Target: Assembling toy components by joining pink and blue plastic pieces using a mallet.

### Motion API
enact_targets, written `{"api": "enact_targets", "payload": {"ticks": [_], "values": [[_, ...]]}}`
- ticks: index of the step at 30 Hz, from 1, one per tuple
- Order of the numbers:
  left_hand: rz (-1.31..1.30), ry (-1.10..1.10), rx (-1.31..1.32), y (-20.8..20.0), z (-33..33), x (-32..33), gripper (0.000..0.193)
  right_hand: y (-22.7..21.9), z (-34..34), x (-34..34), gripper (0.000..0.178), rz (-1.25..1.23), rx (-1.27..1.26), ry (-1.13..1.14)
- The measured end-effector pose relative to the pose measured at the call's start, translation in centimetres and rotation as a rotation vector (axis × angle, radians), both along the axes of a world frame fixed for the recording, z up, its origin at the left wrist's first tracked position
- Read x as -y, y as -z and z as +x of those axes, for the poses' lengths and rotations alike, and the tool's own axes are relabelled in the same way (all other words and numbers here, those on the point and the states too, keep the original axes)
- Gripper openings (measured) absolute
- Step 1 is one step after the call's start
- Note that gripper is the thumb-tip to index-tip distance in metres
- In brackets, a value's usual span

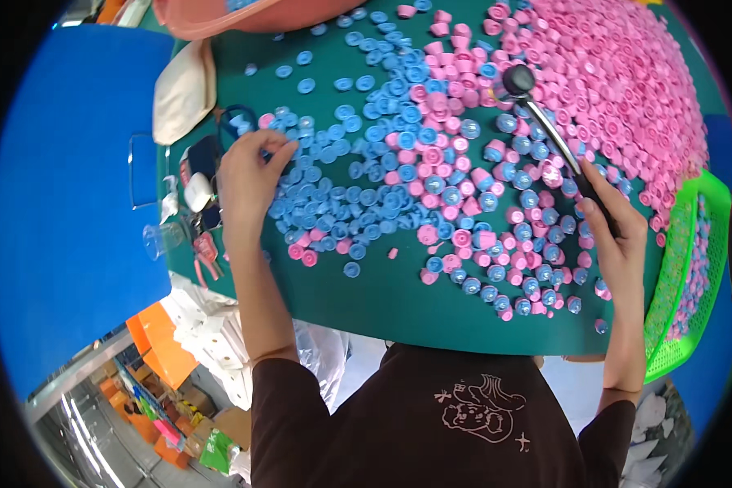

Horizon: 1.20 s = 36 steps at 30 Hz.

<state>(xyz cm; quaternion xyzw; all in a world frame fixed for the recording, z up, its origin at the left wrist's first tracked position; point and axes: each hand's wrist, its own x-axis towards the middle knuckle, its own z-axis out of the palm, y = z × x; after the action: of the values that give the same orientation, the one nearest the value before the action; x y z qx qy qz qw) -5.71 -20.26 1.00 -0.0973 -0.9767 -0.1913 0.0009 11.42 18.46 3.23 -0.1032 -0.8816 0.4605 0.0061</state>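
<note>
My left hand (250,180) rests on the green table (382,301) at the left edge of a spread of blue caps (358,163), fingers curled onto a cap. Whether it grips one I cannot tell. My right hand (618,236) holds the dark handle of a small hammer (545,122), whose black round head (518,80) hovers over the caps. Pink caps (610,81) are heaped at the far right. Joined pink-and-blue pieces (512,276) lie near the front between my hands.
A green mesh basket (679,285) with assembled pieces stands at the right edge. A pink basin (236,16) sits at the far left top. A cream cloth (183,89), a clear cup (163,238) and small items lie left of my left hand.
</note>
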Motion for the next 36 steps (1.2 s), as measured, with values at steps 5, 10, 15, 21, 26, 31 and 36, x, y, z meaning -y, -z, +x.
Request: {"api": "enact_targets", "payload": {"ticks": [5, 10, 15, 21, 26, 31, 36], "values": [[0.051, -0.027, 0.054, 0.4, 1.3, 0.1, 0.021, -0.1, -0.6, -0.1, 0.039, -0.004, -0.003, 0.03], [0.083, 0.045, -0.142, 1.3, 2.9, -0.6, 0.018, 0.3, -1.4, -0.1, 0.041, 0.078, -0.133, 0.002], [0.162, 0.149, -0.106, 1.6, 3.8, -0.7, 0.017, 0.3, -1.9, -0.2, 0.041, 0.148, -0.123, -0.035], [0.147, -0.007, 0.007, 1.3, 3.9, 0.3, 0.019, -0.8, -1.5, -0.1, 0.043, 0.263, -0.04, -0.099], [0.045, -0.029, 0.068, 0.5, 3.5, -1.0, 0.021, 0.4, -3.0, -0.6, 0.042, 0.314, -0.137, -0.1], [0.009, 0.025, 0.013, 0.3, 3.5, -1.8, 0.021, -0.1, -2.3, -1.6, 0.041, 0.261, -0.114, -0.099], [-0.053, 0.167, 0.004, -0.5, 2.3, -2.2, 0.02, -0.6, -0.9, -2.8, 0.04, 0.154, -0.14, -0.001]]}}
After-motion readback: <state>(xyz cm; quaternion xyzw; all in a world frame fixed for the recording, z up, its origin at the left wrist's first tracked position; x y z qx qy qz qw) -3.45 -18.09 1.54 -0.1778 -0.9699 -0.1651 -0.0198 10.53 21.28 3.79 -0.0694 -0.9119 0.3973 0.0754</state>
